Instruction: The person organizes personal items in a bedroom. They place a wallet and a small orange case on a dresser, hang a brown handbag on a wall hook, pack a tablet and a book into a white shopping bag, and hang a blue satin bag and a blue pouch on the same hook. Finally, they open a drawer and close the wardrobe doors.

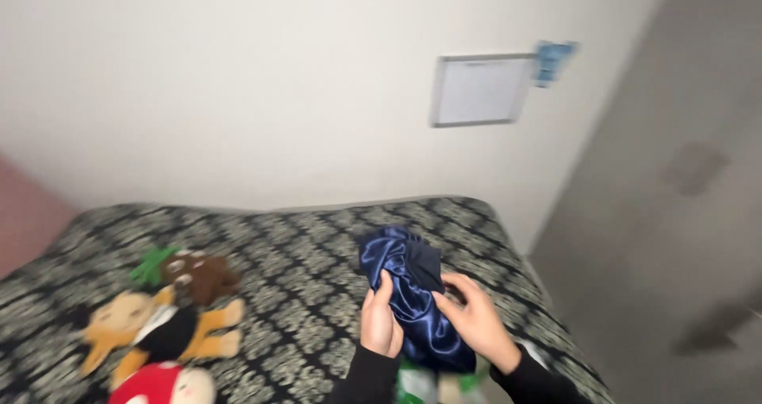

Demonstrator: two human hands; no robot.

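Two hands on one bundle of dark blue satin cloth (411,297), low in the view at about five o'clock from centre. Left hand (382,322) wrapped on the cloth's left edge, fingers (384,290) curled together and pressed into the shiny folds, thumb hidden behind the fabric. Wrist upright, knuckles facing the camera, black sleeve (371,377) rising from six o'clock. Right hand (478,321) against the cloth's right side, fingers (454,305) loosely together and bent inward, tips touching the fabric, thumb side low. Cannot tell for certain whether pinching or only resting there; motion blur smears the fingertips. Right forearm angled in from about five o'clock, also in a black sleeve. Cloth bunched and held up just above the bed (317,253), top of the bundle bulging toward twelve o'clock, lower end hanging down between the wrists. Something green and white (414,386) peeking out below the cloth at six o'clock, too blurred to identify. Patterned black-and-cream cover spread over the bed. Plush toys at nine o'clock from the hands, well apart: brown plush with green leaves (193,273), orange plush figure in a dark outfit (159,328), red-and-white plush (163,385) at the bottom edge. White framed panel (480,90) on the wall at one o'clock.
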